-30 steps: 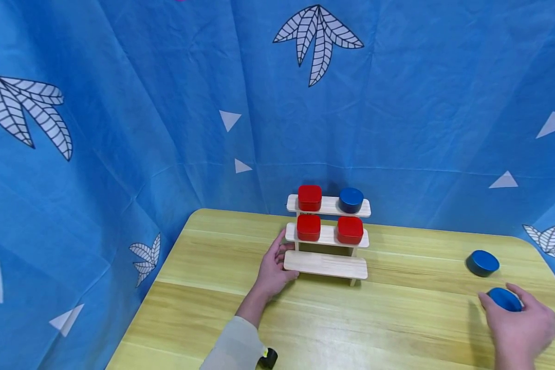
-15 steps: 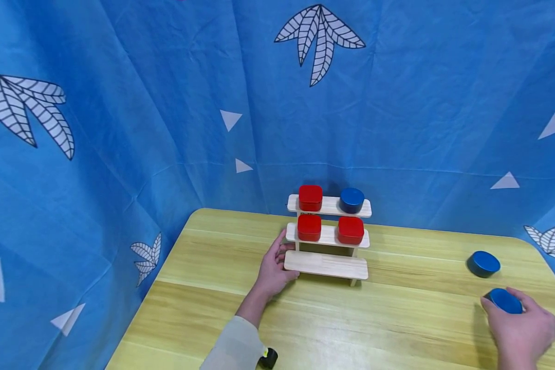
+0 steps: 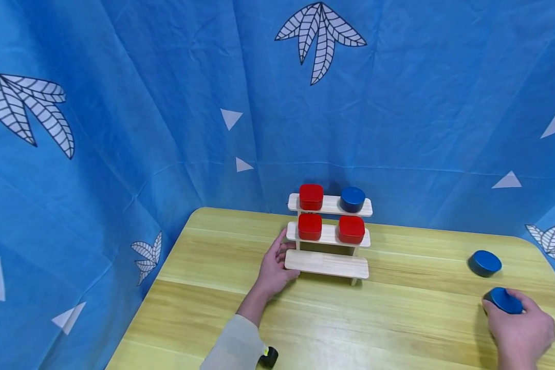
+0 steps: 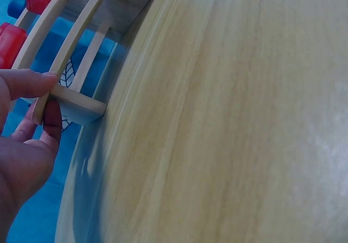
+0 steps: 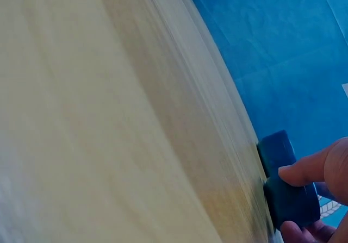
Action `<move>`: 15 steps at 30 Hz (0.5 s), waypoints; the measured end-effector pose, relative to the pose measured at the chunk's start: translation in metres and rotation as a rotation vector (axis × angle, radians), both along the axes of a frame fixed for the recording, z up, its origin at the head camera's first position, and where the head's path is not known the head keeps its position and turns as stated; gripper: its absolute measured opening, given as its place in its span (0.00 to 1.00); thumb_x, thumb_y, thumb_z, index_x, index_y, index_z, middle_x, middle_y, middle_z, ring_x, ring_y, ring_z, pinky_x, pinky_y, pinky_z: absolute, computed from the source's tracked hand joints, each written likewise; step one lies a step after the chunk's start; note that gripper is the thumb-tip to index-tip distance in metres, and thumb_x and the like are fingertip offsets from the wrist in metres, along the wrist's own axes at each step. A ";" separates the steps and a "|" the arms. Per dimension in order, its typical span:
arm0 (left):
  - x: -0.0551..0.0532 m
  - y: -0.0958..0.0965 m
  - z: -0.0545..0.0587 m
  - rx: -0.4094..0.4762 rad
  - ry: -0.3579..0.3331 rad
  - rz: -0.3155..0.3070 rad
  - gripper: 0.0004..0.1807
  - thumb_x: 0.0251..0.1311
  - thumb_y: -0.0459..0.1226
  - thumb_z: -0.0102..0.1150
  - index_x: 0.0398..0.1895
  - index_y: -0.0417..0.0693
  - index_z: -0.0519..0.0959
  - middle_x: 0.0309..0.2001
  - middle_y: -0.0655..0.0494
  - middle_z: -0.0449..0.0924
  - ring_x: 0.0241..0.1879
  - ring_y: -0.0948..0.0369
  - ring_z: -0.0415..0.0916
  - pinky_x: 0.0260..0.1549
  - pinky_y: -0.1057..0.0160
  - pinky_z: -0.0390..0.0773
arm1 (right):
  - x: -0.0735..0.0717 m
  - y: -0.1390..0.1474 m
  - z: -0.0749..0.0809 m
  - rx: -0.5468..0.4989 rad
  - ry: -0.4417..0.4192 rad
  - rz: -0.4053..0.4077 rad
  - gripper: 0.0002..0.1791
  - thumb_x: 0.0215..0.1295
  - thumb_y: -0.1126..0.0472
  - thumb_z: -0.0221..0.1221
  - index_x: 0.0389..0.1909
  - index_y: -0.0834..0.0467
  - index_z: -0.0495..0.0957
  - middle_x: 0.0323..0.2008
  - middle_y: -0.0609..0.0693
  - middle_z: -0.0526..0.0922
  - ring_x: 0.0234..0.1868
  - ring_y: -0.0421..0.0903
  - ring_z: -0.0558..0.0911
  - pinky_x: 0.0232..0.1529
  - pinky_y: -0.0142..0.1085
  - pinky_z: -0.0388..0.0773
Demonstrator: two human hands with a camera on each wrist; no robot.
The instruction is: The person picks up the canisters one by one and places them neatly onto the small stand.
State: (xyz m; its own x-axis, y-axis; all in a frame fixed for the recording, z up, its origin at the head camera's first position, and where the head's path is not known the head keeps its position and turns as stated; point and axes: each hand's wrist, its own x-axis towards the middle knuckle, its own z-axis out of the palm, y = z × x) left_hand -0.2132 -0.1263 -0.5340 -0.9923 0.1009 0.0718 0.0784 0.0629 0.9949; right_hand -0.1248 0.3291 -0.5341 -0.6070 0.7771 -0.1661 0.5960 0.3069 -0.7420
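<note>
Our left hand [image 3: 274, 275] pinches the wooden rack [image 3: 326, 263]; our right hand [image 3: 520, 324] grips a round blue piece [image 3: 507, 304] at the right of the surface [image 3: 398, 318]. We're likely picking it up; next calls for a steady lift.

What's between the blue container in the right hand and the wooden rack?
Head view: only bare tabletop lies between the held blue container and the wooden rack; the loose blue container sits off that line.

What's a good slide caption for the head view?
Left hand holds a wooden stand bearing three red pieces and a blue one; right hand grips another blue piece.
</note>
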 end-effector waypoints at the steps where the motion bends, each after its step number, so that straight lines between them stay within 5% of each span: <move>1: 0.000 0.000 0.000 0.001 -0.001 0.000 0.63 0.42 0.12 0.66 0.80 0.64 0.55 0.58 0.54 0.73 0.55 0.52 0.72 0.48 0.59 0.81 | 0.000 0.000 0.000 -0.003 -0.003 0.002 0.38 0.64 0.57 0.62 0.74 0.63 0.62 0.74 0.69 0.50 0.74 0.68 0.45 0.70 0.60 0.42; 15: 0.002 0.000 0.003 0.009 -0.008 0.004 0.64 0.41 0.11 0.65 0.79 0.68 0.55 0.58 0.54 0.73 0.55 0.52 0.72 0.49 0.59 0.80 | -0.001 0.001 -0.003 -0.013 -0.011 0.015 0.39 0.64 0.53 0.63 0.73 0.62 0.63 0.74 0.69 0.49 0.74 0.68 0.45 0.69 0.62 0.44</move>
